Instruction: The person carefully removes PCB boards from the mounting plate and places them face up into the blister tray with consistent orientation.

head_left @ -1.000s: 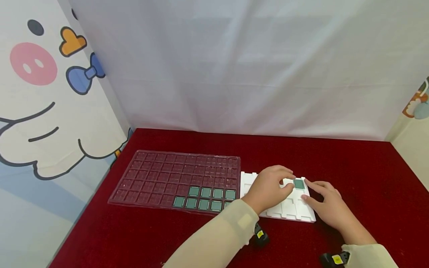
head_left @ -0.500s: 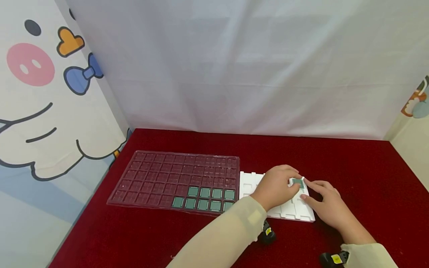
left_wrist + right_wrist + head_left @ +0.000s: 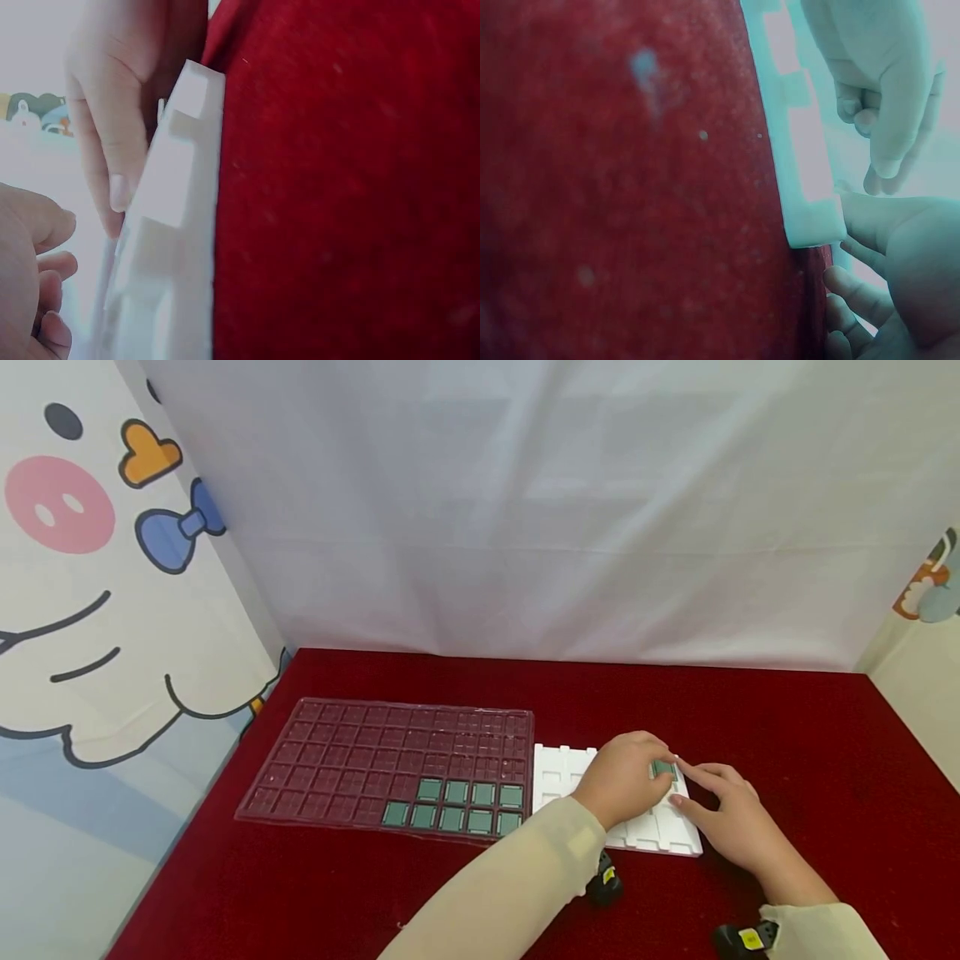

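Observation:
A white foam tray (image 3: 558, 772) with square pockets lies on the red cloth. My left hand (image 3: 622, 777) reaches over its far right part, and its thumb and fingers pinch a small green chip (image 3: 663, 768) that is half hidden by them. My right hand (image 3: 720, 810) rests at the tray's right edge, its straight fingers touching the foam beside the chip. In the left wrist view the white foam tray (image 3: 169, 225) runs up the frame, with a finger of the right hand (image 3: 112, 150) on it. The right wrist view shows the white foam tray's corner (image 3: 810, 217) against my right hand (image 3: 900, 262).
A clear maroon grid tray (image 3: 352, 747) sits left of the foam tray, with several green chips (image 3: 453, 806) in its near right pockets. White cloth walls stand behind and at both sides. Bare red cloth (image 3: 810, 735) spreads to the right.
My left hand has slid a little to the right and closed over the green chip, hiding more of it. My right hand has stayed at the tray's edge.

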Demonstrator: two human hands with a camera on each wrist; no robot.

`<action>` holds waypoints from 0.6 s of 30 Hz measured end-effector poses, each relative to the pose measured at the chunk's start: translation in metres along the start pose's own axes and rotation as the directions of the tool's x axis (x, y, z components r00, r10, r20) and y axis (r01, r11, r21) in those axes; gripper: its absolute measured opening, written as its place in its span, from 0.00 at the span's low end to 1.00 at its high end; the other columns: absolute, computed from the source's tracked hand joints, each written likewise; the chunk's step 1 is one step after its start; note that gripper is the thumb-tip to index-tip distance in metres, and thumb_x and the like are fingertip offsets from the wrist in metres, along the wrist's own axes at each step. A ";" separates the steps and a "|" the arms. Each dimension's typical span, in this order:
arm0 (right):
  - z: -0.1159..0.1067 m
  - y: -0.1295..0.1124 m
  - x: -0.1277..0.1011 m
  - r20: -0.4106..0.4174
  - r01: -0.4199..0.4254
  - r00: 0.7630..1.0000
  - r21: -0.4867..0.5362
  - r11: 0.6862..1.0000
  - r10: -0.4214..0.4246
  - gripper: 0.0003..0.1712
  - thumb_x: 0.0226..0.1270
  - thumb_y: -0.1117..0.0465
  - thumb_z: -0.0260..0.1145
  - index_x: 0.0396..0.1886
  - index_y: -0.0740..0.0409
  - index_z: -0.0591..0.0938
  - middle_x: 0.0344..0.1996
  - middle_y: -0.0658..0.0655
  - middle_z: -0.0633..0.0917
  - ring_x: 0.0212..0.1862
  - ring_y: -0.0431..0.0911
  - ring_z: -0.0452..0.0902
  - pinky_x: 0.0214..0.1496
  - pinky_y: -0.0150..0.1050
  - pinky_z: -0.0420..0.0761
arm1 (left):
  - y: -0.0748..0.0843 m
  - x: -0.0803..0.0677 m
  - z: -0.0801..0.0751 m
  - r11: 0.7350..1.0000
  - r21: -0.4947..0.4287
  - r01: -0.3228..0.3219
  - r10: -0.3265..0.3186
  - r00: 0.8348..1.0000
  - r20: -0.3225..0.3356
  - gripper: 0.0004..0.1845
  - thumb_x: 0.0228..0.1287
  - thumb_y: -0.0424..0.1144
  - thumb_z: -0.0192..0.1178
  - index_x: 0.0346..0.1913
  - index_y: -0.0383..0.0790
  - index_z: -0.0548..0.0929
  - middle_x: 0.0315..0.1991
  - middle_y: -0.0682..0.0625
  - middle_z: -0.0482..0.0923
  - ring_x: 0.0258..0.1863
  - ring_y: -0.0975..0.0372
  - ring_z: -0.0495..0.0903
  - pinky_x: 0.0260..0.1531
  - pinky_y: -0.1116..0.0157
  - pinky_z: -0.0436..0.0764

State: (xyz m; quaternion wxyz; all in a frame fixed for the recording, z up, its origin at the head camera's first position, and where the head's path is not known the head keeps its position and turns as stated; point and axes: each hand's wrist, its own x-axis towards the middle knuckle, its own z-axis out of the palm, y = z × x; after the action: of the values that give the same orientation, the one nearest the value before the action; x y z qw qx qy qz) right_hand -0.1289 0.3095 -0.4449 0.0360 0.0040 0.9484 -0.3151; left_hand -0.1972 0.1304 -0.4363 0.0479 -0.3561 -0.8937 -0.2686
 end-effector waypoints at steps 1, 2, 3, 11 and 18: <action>0.000 0.000 0.000 0.000 0.000 1.000 0.004 1.000 0.000 0.39 0.74 0.51 0.67 0.76 0.65 0.68 0.67 0.74 0.67 0.66 0.74 0.59 0.59 0.77 0.67 | -0.001 0.000 0.001 1.000 -0.006 0.009 -0.009 1.000 0.001 0.13 0.72 0.42 0.62 0.54 0.51 0.90 0.54 0.61 0.83 0.56 0.70 0.79 0.61 0.79 0.71; 0.001 -0.001 0.000 0.000 0.001 1.000 0.006 1.000 -0.001 0.39 0.74 0.51 0.68 0.76 0.65 0.68 0.67 0.74 0.67 0.66 0.74 0.59 0.59 0.77 0.67 | -0.002 -0.001 0.002 1.000 -0.015 0.020 -0.020 1.000 0.002 0.13 0.72 0.42 0.62 0.54 0.51 0.90 0.55 0.61 0.83 0.56 0.70 0.79 0.61 0.78 0.71; 0.001 -0.001 0.000 -0.001 0.001 1.000 0.009 1.000 -0.001 0.39 0.74 0.52 0.68 0.76 0.65 0.68 0.67 0.74 0.67 0.66 0.74 0.59 0.59 0.76 0.67 | -0.003 -0.001 0.003 0.999 -0.021 0.030 -0.030 1.000 0.003 0.13 0.72 0.43 0.62 0.54 0.51 0.90 0.55 0.61 0.83 0.56 0.70 0.79 0.61 0.78 0.71; 0.001 -0.001 0.002 0.003 0.002 1.000 0.006 1.000 -0.002 0.39 0.74 0.52 0.68 0.77 0.65 0.68 0.67 0.75 0.67 0.66 0.74 0.59 0.60 0.76 0.67 | -0.013 -0.002 0.010 0.995 -0.026 0.096 -0.096 0.995 0.014 0.13 0.74 0.44 0.62 0.55 0.52 0.89 0.56 0.62 0.82 0.57 0.71 0.78 0.62 0.77 0.72; 0.000 -0.002 -0.001 0.000 0.000 1.000 0.002 1.000 0.000 0.38 0.73 0.54 0.68 0.76 0.66 0.68 0.67 0.75 0.67 0.66 0.74 0.59 0.61 0.76 0.67 | -0.010 0.000 0.015 0.997 0.028 0.077 -0.078 0.996 0.039 0.13 0.75 0.45 0.60 0.56 0.53 0.89 0.58 0.63 0.81 0.59 0.71 0.77 0.63 0.77 0.71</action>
State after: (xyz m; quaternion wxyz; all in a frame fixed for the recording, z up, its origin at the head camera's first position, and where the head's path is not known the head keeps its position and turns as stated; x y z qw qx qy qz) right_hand -0.1284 0.3076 -0.4435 0.0359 0.0041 0.9480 -0.3163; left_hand -0.2023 0.1314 -0.4535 0.0244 -0.3260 -0.9110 -0.2514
